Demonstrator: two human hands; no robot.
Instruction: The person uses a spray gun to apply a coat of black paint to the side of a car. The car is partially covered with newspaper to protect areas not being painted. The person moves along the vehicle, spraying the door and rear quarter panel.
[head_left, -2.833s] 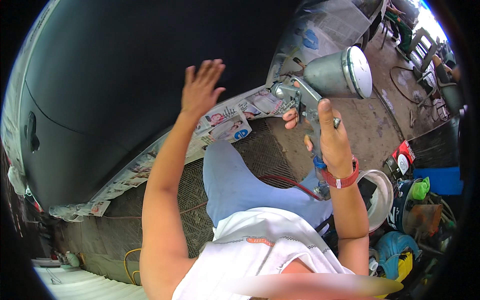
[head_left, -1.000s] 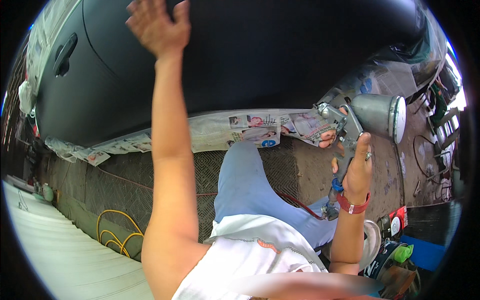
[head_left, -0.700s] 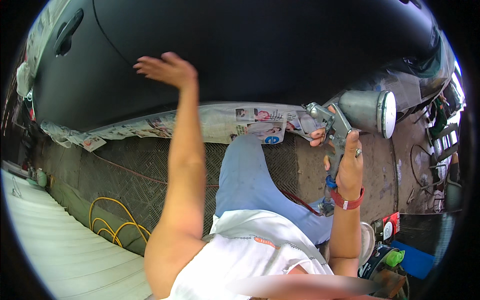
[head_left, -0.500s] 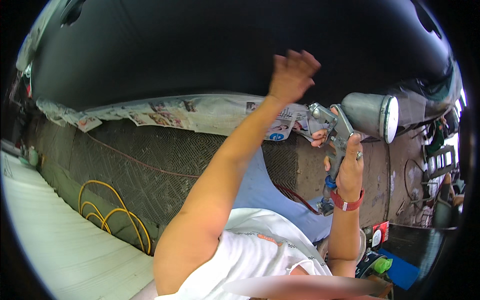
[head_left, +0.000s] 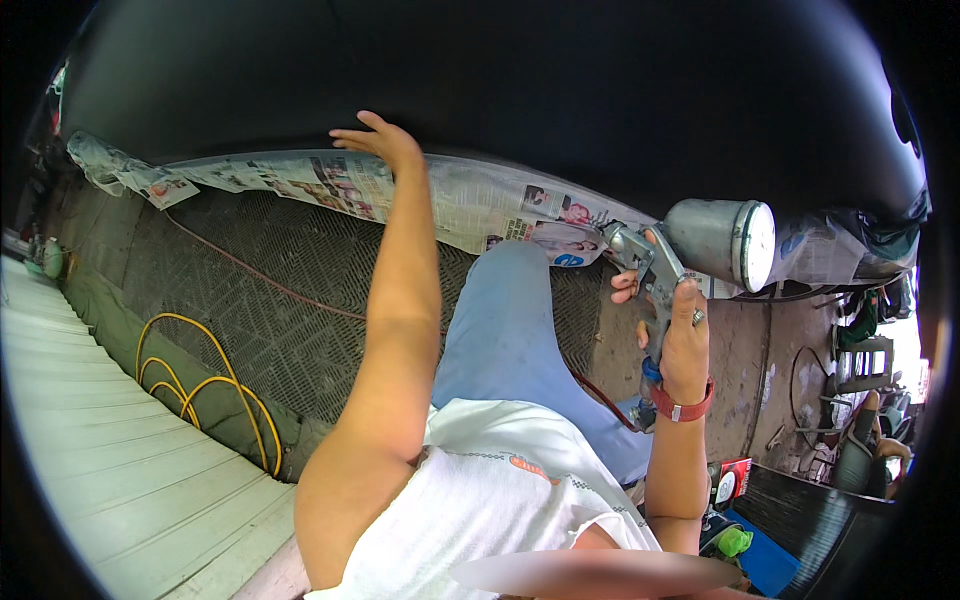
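My right hand (head_left: 683, 345) is wrapped round the handle of a silver spray gun (head_left: 655, 275), its round metal paint cup (head_left: 705, 238) tipped on its side toward the right. A hose joins the gun at the bottom of its grip, by a blue fitting (head_left: 652, 371). Stretched forward and to the left, my left hand (head_left: 385, 143) has its fingers spread and holds nothing. It is at the lower part of a large black panel (head_left: 480, 90); whether it touches the surface I cannot tell. Newspaper masking (head_left: 450, 200) runs along the panel's lower edge.
A dark ribbed mat (head_left: 270, 280) lies on the floor, crossed by a thin reddish hose (head_left: 245, 267). Yellow hose loops (head_left: 215, 385) lie at the left beside a white corrugated panel (head_left: 110, 440). To the right are a blue flat item (head_left: 765, 560) and a grey chair-like frame (head_left: 865, 365).
My left hand has swung left along the panel, its blur gone. The spray gun stays in my right hand, slightly further left in the picture. One knee now shows further forward.
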